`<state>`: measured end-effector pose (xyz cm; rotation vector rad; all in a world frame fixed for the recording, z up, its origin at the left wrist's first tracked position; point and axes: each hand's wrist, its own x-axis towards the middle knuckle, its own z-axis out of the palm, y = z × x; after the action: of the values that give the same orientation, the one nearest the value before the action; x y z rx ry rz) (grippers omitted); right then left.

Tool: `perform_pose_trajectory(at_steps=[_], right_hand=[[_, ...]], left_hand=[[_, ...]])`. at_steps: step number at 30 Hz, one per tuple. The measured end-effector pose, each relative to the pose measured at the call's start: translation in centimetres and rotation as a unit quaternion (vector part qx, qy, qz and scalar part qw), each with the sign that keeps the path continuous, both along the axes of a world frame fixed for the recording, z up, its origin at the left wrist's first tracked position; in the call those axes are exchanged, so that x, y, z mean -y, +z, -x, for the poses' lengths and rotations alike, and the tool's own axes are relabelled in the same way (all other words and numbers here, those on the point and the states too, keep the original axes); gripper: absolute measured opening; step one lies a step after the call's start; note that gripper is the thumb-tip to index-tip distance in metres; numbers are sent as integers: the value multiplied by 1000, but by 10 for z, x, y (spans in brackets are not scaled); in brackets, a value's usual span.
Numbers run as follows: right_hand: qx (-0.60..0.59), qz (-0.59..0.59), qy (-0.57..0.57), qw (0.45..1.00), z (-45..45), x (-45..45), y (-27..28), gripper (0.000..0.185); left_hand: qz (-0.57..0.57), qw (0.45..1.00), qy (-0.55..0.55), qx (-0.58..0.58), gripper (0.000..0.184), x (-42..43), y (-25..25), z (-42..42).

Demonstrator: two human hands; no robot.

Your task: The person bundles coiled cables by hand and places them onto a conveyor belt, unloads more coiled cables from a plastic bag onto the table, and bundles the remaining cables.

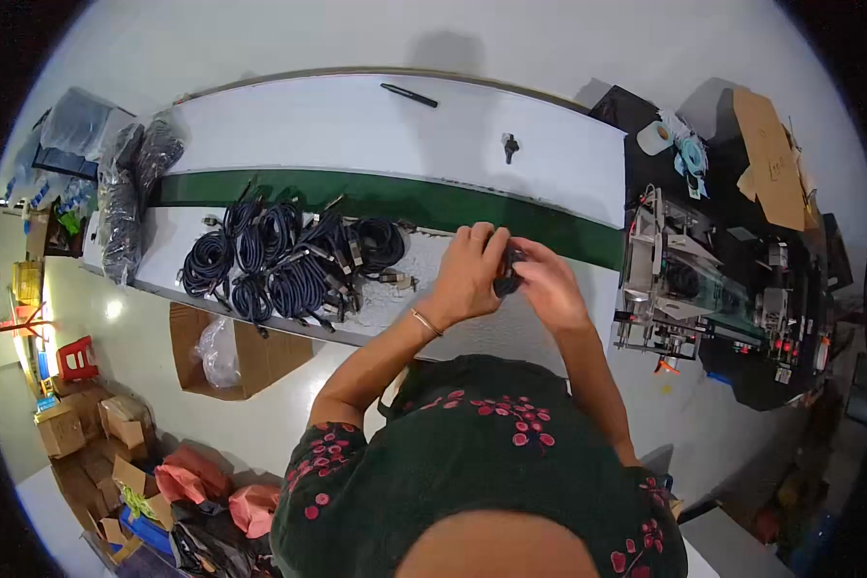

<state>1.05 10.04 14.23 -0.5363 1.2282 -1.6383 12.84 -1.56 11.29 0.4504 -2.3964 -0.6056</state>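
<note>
My left hand (467, 275) is closed on a dark coiled cable (507, 279) above the near side of the workbench. From the other side, my right hand (549, 287) has its fingers closed around the same coil, so the two hands meet over it and hide most of it. Left of my hands lies a heap of dark blue coiled cables (294, 255) with metal and black plugs. The nearest single coil (378, 243) sits at the heap's right end.
A green strip (328, 197) runs along the white workbench (299, 130). Farther back lie a black pen (409, 94) and a small black object (511, 147). Plastic-wrapped bundles (122, 202) stand at the left end, a machine (689, 279) at right. An open carton (270, 356) is on the floor.
</note>
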Motion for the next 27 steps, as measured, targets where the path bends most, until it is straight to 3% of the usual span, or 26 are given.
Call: perform_pose_trajectory(at_steps=[2,5,7,9,12,14,17,20,24,27], right_hand=[[-142,-15,-12,990,9,-10,7,30],[-233,-47,-54,970,35,-35,-2,26],[22,-142,-116,983,45,-54,1,20],[12,-141,-139,980,53,-73,-25,18],[17,-161,-150,975,49,-81,-28,19],[5,-172,-160,972,46,-86,-34,18],[-38,-210,-151,965,40,-87,-29,18],[-19,-188,-114,975,36,-86,-36,17],[-48,-205,-115,971,43,-79,-41,16],[-67,-193,-91,975,45,-68,-45,15]], left_hand=[[-14,1000,9,16,60,11,-9,8],[31,998,39,44,54,41,-21,33],[114,992,18,57,52,56,-43,56],[103,981,0,164,51,59,-59,79],[128,979,-19,160,56,48,-97,102],[73,988,-42,130,65,36,-113,111],[19,993,-59,97,63,13,-98,102],[56,996,2,64,59,1,-95,66],[-43,987,107,-115,41,12,-64,4],[-44,934,317,-157,38,33,-40,-77]])
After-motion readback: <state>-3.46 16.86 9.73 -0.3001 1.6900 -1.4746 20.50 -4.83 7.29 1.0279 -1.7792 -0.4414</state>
